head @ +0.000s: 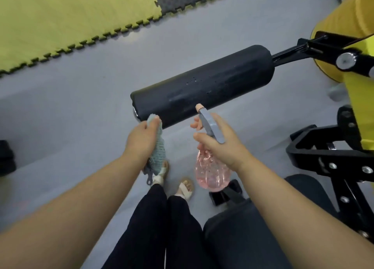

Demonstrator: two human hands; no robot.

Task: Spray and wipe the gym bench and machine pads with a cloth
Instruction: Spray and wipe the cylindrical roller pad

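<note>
My left hand (141, 141) grips the cloth (159, 147) at the roller pad (202, 84) end; my right hand (220, 147) grasps the spray bottle (210, 173).

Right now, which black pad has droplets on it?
The long roller pad facing the spray bottle; droplets dot its top. The flat pad by the legs shows none.

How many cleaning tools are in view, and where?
2. The cloth is in the left hand, by the end of the roller pad. The spray bottle is in the right hand, nozzle toward that pad. More may be hidden.
</note>
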